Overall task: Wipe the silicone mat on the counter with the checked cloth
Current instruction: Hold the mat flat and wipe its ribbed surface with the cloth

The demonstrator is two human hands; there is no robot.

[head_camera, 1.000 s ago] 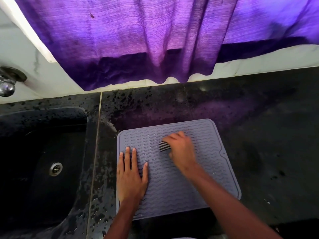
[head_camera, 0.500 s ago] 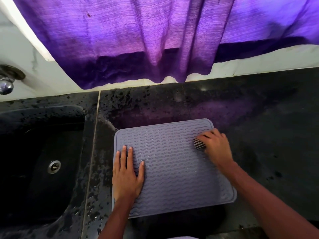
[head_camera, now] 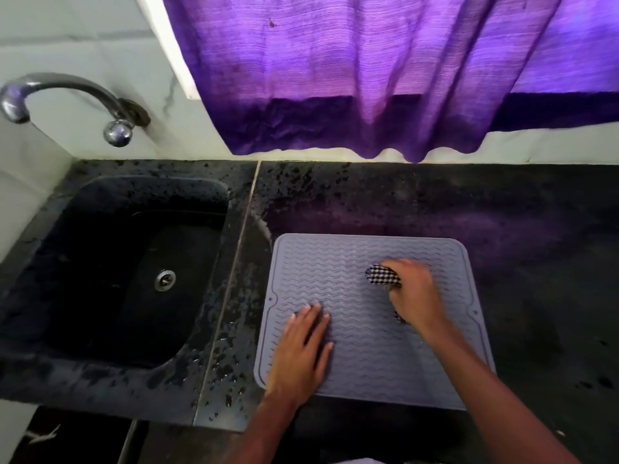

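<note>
A grey-lilac silicone mat (head_camera: 338,262) with wavy ridges lies flat on the black counter, just right of the sink. My left hand (head_camera: 301,353) presses flat on the mat's near left part, fingers straight. My right hand (head_camera: 413,296) grips a bunched black-and-white checked cloth (head_camera: 382,274) against the mat's middle-right area. Most of the cloth is hidden under that hand; a small bit shows below the palm.
A black sink (head_camera: 134,262) with a metal drain sits to the left, a curved tap (head_camera: 67,95) above it. The black counter (head_camera: 536,246) is wet and speckled around the mat. A purple curtain (head_camera: 368,78) hangs over the back wall.
My right hand swept the cloth from the mat's middle to its far right corner, then back toward the middle. My left hand stayed pressed on the mat. The view shifted, showing the tap.
</note>
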